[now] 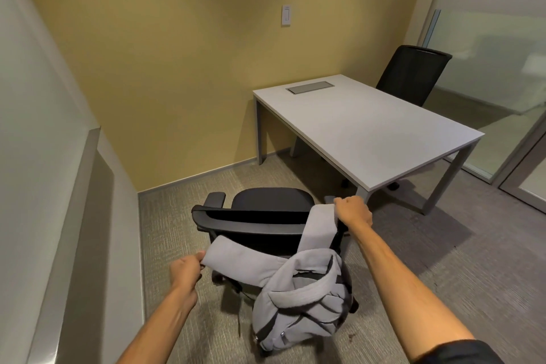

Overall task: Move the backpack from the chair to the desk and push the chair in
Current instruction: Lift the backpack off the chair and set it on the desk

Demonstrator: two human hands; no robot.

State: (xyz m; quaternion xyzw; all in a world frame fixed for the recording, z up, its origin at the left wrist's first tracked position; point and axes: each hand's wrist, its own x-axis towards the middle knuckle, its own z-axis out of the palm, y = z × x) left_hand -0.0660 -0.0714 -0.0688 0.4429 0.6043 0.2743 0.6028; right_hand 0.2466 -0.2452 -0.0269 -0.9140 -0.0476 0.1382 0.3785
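Two hands grip backpack (pixel 301 301) straps (grey) behind the chair (pixel 260 216).

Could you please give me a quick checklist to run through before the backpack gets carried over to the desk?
1. Left hand grip on one strap: ok.
2. Right hand grip on the other strap: ok.
3. Backpack clear of the chair backrest: cannot tell, it hangs right behind it.
4. Desk top free for landing: ok.
5. Backpack zippers closed: cannot tell.
6. Chair pushed in: not ok.
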